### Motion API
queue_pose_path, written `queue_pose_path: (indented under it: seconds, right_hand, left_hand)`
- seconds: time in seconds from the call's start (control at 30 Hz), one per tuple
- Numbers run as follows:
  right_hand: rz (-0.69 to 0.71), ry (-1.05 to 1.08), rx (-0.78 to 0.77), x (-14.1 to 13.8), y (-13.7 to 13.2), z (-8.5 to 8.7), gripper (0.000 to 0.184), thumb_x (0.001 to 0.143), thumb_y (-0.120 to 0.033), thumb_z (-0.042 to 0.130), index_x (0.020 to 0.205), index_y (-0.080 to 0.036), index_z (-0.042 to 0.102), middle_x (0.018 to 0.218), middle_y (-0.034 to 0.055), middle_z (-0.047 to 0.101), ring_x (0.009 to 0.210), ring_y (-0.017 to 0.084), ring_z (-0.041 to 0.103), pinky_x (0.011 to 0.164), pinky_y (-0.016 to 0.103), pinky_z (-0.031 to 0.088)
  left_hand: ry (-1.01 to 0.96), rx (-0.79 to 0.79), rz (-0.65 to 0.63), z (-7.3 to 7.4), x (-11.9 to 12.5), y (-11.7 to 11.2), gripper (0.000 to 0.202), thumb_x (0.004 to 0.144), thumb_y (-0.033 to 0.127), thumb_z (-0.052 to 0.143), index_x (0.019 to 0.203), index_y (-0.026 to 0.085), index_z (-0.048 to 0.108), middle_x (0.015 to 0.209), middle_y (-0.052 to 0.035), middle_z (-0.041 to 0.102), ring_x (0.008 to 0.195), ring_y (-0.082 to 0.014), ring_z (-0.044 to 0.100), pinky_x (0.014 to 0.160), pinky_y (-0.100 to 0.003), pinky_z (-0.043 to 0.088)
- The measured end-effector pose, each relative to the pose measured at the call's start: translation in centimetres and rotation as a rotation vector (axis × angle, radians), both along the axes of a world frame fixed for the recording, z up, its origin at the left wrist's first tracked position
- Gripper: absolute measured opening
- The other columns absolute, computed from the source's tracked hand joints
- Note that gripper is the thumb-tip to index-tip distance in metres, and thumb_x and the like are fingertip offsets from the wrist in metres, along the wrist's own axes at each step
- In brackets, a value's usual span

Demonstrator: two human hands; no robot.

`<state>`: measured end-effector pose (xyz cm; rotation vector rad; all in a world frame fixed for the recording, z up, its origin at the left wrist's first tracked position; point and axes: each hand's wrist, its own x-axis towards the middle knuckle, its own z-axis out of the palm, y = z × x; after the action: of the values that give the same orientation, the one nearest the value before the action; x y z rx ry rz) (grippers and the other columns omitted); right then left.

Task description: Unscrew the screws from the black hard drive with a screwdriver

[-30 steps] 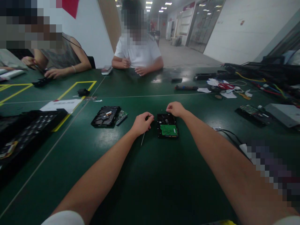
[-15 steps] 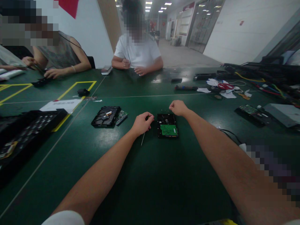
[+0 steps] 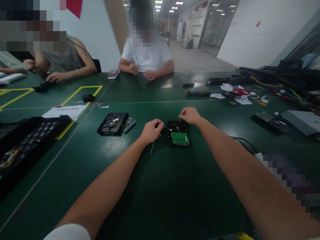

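A hard drive lies on the green table with its green circuit board facing up. Just left of it, my left hand is closed around a screwdriver, whose thin shaft points down toward me. My right hand is at the drive's far edge, thumb and fingertips pinched together low over the table. Tiny bright bits like screws lie beside those fingertips. Whatever the pinch holds is too small to make out.
Another hard drive lies to the left, a loose circuit board against it. A black tray stands farther left. Cables and a grey metal box are on the right. Two people sit across the table.
My right hand's fingertips have come down and slightly left, toward the small bits behind the drive. My left hand with the screwdriver has stayed in place.
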<state>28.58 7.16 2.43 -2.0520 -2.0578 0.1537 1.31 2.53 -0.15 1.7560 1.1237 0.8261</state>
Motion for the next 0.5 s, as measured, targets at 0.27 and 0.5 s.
queue_pose_path:
  seconds: [0.27, 0.5]
  right_hand:
    - [0.019, 0.001, 0.026, -1.0, 0.1, 0.8, 0.012, 0.094, -0.028, 0.073, 0.098, -0.020, 0.080, 0.105, 0.0064, 0.080, 0.098, 0.021, 0.073, 0.090, 0.030, 0.054]
    - [0.079, 0.007, 0.005, -3.9, 0.4, 0.0, 0.012, 0.093, -0.027, 0.074, 0.101, -0.022, 0.081, 0.106, 0.0045, 0.080, 0.098, 0.019, 0.073, 0.088, 0.026, 0.053]
  left_hand:
    - [-0.009, -0.002, -0.001, 0.0, 0.1, 0.0, 0.020, 0.098, 0.036, 0.061, 0.101, 0.018, 0.069, 0.086, -0.0042, 0.075, 0.046, -0.0082, 0.060, 0.040, -0.018, 0.045]
    - [-0.002, -0.012, 0.001, -0.1, 0.0, 0.2, 0.023, 0.098, 0.039, 0.061, 0.102, 0.018, 0.069, 0.074, -0.0019, 0.071, 0.044, -0.0093, 0.059, 0.039, -0.018, 0.044]
